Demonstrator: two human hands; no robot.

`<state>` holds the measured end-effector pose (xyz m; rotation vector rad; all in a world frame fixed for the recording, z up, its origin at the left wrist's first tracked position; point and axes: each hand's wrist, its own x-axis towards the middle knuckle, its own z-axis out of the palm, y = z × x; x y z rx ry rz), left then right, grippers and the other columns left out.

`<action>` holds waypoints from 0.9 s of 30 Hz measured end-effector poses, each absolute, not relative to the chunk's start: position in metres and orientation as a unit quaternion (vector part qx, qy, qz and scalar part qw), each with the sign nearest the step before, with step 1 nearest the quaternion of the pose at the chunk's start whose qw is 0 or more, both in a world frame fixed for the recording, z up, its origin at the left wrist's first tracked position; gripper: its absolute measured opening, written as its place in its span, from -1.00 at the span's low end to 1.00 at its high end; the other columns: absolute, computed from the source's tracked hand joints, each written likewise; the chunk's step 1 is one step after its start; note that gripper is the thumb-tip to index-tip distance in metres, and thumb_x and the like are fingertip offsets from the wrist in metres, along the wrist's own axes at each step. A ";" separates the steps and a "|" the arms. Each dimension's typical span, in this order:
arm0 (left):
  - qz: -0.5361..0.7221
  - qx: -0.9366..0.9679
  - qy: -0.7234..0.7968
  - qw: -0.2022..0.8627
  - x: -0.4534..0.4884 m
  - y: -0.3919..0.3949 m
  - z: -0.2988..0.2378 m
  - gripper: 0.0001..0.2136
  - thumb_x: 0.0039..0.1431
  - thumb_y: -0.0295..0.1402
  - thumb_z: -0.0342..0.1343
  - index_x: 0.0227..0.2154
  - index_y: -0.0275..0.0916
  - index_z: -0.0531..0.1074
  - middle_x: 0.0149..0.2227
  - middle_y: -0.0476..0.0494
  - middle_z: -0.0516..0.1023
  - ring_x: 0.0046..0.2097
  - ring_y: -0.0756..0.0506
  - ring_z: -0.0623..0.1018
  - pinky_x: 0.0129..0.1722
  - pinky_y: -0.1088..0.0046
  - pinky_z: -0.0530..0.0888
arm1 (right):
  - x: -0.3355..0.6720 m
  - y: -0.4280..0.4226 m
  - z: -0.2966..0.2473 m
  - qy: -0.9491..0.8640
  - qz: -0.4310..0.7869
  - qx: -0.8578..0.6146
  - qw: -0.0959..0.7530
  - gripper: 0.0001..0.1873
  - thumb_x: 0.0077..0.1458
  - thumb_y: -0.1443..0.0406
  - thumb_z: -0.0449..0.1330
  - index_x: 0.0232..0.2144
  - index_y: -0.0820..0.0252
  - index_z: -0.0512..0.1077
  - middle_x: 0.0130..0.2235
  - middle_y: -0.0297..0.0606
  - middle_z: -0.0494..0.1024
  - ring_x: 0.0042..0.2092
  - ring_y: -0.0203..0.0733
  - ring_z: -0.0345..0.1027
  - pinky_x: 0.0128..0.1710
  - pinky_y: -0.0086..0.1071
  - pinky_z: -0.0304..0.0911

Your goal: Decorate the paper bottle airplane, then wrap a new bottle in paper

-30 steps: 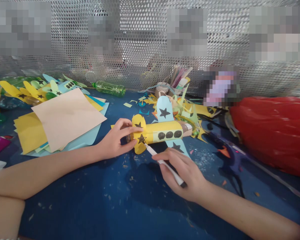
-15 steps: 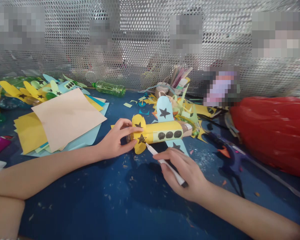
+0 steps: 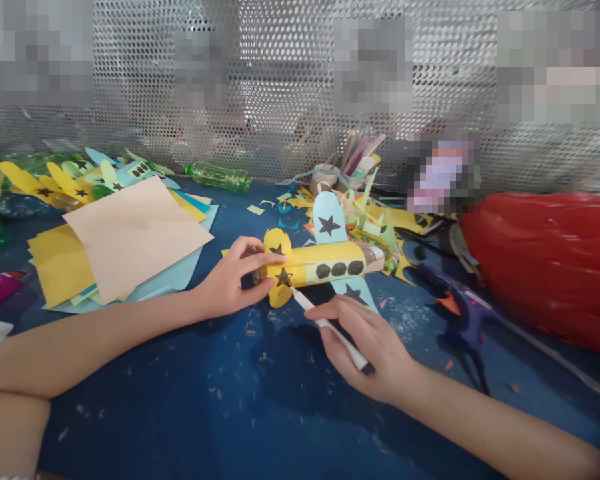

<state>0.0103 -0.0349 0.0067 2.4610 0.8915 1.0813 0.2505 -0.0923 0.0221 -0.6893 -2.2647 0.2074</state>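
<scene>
A toy airplane [image 3: 325, 252] made from a bottle wrapped in yellow paper lies on the blue table, nose to the right. It has light blue wings with black stars, a pale green strip with three black ovals, and a yellow tail piece [image 3: 279, 293] with black stars. My left hand [image 3: 243, 277] grips the plane's tail end, fingers and thumb around it. In my right hand [image 3: 363, 337] is a white marker [image 3: 340, 339], held like a pen. The marker's tip touches the lower star on the tail or sits right beside it.
Stacked coloured paper [image 3: 140, 240] lies at left, with more paper planes [image 3: 115, 177] behind it. A green bottle [image 3: 220, 178] rests by the perforated metal screen [image 3: 290, 87]. Paper scraps [image 3: 387, 223] lie beyond the plane. A glue gun [image 3: 467, 317] and red plastic bag [image 3: 545, 267] are at right.
The marker's tip has shifted very slightly up and left at the lower star. My left hand and the toy airplane stay where they were.
</scene>
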 end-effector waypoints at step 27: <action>0.378 0.858 0.309 0.158 0.010 -0.035 0.006 -0.71 0.25 -0.36 0.08 0.04 -0.14 0.37 -0.06 -0.18 0.25 0.02 -0.14 0.39 0.04 0.19 0.46 | 0.252 -0.093 0.022 -0.882 0.082 -0.272 0.376 -0.74 0.11 0.51 0.02 -0.16 0.19 0.29 -0.40 -0.26 0.46 -0.40 -0.22 0.28 -0.43 -0.33 0.28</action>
